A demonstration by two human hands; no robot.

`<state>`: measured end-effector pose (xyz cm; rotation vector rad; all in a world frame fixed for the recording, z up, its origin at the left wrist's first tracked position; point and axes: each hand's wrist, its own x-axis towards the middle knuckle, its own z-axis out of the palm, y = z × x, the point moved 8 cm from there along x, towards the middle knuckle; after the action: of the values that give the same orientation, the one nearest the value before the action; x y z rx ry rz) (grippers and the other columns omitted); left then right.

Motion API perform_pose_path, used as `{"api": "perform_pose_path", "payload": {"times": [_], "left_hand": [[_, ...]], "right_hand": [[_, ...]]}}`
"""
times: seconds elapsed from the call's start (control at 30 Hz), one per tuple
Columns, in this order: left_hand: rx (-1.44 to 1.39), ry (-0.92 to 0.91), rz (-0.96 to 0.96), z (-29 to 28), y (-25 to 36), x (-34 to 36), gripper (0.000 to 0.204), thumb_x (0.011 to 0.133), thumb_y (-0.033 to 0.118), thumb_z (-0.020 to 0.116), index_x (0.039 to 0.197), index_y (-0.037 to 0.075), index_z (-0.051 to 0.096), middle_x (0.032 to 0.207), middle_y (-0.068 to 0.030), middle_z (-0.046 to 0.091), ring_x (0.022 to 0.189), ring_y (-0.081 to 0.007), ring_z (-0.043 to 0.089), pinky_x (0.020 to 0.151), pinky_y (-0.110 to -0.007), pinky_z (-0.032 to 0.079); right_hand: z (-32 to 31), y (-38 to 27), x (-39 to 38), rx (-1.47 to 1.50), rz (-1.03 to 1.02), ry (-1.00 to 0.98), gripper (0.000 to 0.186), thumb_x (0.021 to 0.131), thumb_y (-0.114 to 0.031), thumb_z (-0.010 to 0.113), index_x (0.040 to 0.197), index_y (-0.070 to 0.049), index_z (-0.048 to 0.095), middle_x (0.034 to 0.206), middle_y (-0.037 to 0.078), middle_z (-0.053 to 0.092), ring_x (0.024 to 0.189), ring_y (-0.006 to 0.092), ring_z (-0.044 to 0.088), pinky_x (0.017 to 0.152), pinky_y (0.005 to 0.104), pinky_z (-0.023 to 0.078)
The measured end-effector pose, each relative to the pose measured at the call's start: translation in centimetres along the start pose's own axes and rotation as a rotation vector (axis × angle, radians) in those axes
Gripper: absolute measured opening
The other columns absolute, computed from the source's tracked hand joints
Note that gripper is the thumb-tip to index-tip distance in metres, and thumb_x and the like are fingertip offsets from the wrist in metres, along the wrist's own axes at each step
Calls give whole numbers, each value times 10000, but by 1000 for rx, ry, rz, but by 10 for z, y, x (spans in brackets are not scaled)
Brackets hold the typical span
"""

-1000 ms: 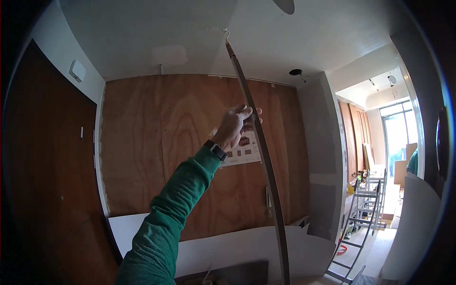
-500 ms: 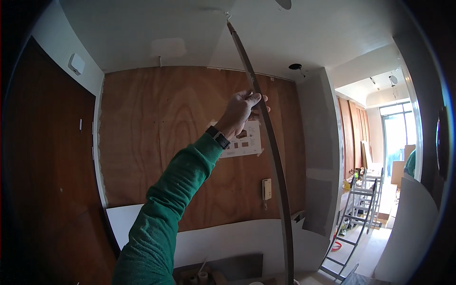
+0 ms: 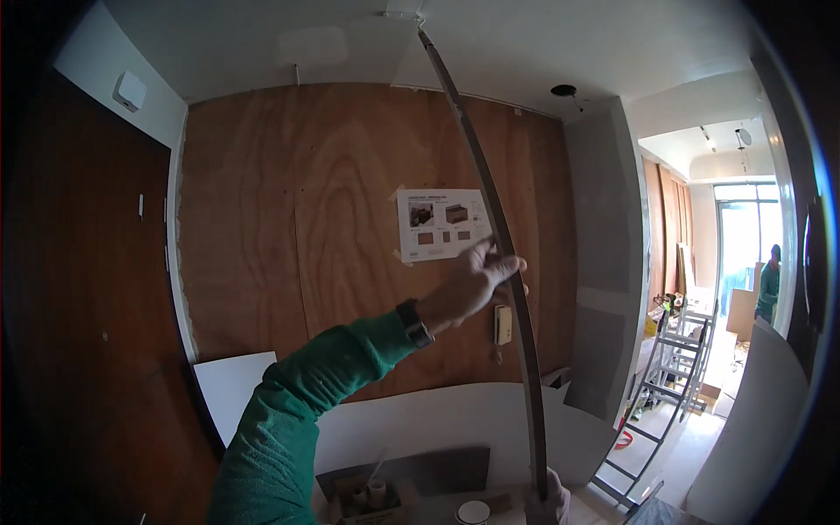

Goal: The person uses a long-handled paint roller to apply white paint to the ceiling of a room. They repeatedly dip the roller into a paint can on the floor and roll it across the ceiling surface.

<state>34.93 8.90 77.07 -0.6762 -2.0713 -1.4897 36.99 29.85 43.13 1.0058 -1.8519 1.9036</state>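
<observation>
A long, narrow grey-brown pole [image 3: 482,166] rises from the bottom of the view to the ceiling, looking bowed in this lens. Its upper tip is close to a small white hook-like piece [image 3: 421,21] at the ceiling; whether they touch I cannot tell. My left hand [image 3: 477,284], below a green sleeve and a black wristband, is closed around the pole at mid-height, thumb in front. Low down, my right hand [image 3: 553,506] grips the pole's bottom part; most of it is cut off by the lower edge.
Plywood panelling [image 3: 236,219] faces me, with a taped paper sheet [image 3: 442,224] and an intercom handset [image 3: 502,325]. A brown door [image 3: 96,289] stands left. A white board [image 3: 420,416] leans low. Rightward are a ladder [image 3: 652,411] and a distant person in green [image 3: 769,284].
My left hand has slid down the pole, from above the paper sheet to below it. The view has tilted downward, and my right hand now shows at the bottom.
</observation>
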Motion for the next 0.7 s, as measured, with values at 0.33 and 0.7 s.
{"api": "perform_pose_path", "payload": {"times": [0.33, 0.7], "left_hand": [[2, 89, -62, -74, -102, 22, 323, 1045, 149, 546, 1291, -50, 480, 1123, -154, 648, 913, -263, 734, 736, -364, 670], [134, 211, -101, -169, -145, 94, 266, 1018, 136, 551, 1219, -39, 565, 1032, -138, 694, 837, -247, 740, 669, -363, 665]], "right_hand": [[73, 34, 117, -83, 80, -109, 336, 938, -143, 642, 1251, -24, 615, 722, 92, 602, 601, 155, 574, 582, 333, 482], [127, 65, 221, -8, 114, -168, 337, 944, -181, 641, 1233, -7, 626, 773, 80, 604, 701, 149, 566, 661, 329, 494]]}}
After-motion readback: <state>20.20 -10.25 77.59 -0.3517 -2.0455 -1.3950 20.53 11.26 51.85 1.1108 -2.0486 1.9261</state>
